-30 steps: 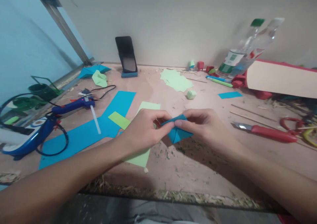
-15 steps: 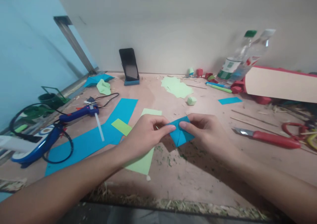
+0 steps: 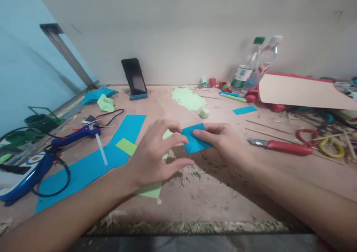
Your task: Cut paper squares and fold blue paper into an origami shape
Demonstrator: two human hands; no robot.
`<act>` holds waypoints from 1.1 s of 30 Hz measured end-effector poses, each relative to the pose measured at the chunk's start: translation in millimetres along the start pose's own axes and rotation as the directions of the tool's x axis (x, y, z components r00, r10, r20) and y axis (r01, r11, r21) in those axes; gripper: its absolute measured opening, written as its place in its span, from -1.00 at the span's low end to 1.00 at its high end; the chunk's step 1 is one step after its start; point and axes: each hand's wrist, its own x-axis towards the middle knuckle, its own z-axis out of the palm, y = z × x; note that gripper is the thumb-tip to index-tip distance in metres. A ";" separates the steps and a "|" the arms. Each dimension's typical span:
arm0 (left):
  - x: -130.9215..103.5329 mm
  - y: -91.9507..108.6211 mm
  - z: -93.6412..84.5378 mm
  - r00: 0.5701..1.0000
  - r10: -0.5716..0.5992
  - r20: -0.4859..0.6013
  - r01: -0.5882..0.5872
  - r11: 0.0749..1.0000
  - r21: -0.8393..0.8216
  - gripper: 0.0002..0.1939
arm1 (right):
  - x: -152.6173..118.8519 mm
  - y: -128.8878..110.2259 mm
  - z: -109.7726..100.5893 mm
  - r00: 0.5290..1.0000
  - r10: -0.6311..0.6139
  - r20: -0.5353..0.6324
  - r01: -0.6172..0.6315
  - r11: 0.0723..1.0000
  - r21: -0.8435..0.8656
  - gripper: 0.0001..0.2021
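A small folded piece of blue paper (image 3: 196, 142) is pinched between the thumb and fingers of my right hand (image 3: 223, 136), above the middle of the table. My left hand (image 3: 160, 153) is just left of it with thumb and fingers spread apart, its fingertips close to the paper's left edge. Under and behind my left hand lie a light green sheet (image 3: 152, 190), a large blue sheet (image 3: 83, 170) and a yellow-green strip (image 3: 126, 146). A small pale green paper cube (image 3: 204, 113) sits beyond my right hand.
At the left lies a blue glue gun (image 3: 75, 135) with its cable. A phone (image 3: 134, 77) stands at the back. To the right are a red-handled cutter (image 3: 290, 147), scissors (image 3: 331, 148), thin sticks and two plastic bottles (image 3: 242, 75).
My left hand has let go of the blue paper and spread its fingers. My right hand still holds the paper. The view has shifted to the right.
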 end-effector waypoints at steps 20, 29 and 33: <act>-2.5 7.5 9.2 0.990 -0.117 -0.085 0.110 0.991 -0.080 -0.90 | -8.3 3.3 4.4 0.965 -0.115 0.235 0.070 0.979 0.193 -0.75; 2.2 11.6 5.6 0.945 -0.328 -0.002 0.309 0.892 -0.329 -0.88 | -8.3 4.1 6.0 0.967 -0.133 0.216 0.092 0.977 0.191 -0.72; 1.1 13.5 4.0 0.960 -0.277 -0.039 0.256 0.925 -0.280 -0.92 | -10.1 1.2 6.8 0.969 -0.163 0.184 0.134 0.978 0.162 -0.77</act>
